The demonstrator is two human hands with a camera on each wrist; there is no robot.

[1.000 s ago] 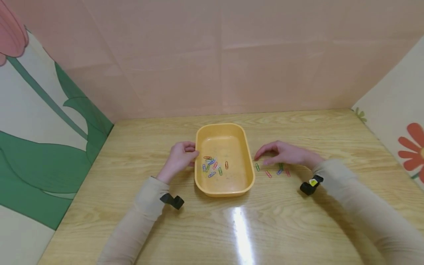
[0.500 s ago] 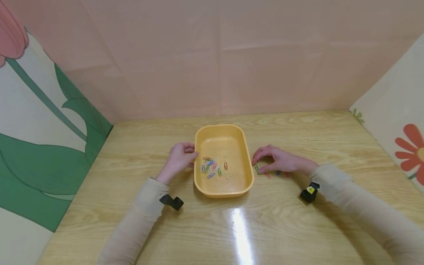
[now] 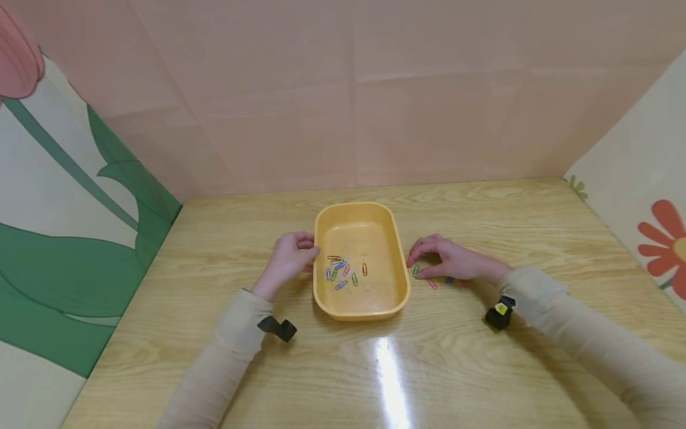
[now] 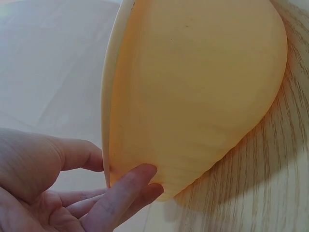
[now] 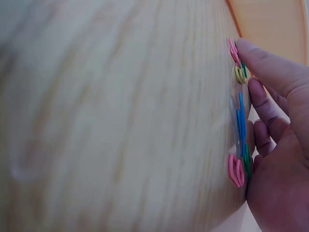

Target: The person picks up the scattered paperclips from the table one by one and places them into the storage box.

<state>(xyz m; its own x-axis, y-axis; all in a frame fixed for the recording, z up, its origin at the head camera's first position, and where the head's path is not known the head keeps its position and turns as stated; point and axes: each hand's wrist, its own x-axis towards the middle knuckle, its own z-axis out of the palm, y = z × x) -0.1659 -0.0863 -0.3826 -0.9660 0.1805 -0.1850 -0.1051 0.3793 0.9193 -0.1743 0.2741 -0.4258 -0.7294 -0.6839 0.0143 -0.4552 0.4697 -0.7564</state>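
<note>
My left hand (image 3: 290,260) holds the left rim of a yellow plastic tray (image 3: 364,313); in the left wrist view its thumb is at the rim and several fingers lie against the outer wall (image 4: 203,96). Several coloured paper clips (image 3: 341,264) lie in the tray, mostly toward the left. Right of the tray, my right hand (image 3: 455,260) is low over the table, thumb and index finger spread on either side of a green paper clip (image 3: 415,271). In the right wrist view, pink (image 5: 235,170), blue (image 5: 241,118) and yellow clips (image 5: 239,75) lie beside or under that hand.
The wood-grain table (image 3: 257,381) carries a bright light reflection in front of the tray. A pink wall covering (image 3: 348,119) stands behind it. Panels with painted leaves (image 3: 64,274) and a red flower (image 3: 667,244) flank the left and right sides.
My right hand has come down and slightly left, bringing its thumb to the green clip, which has turned a little. The left hand stays on the tray's rim.
</note>
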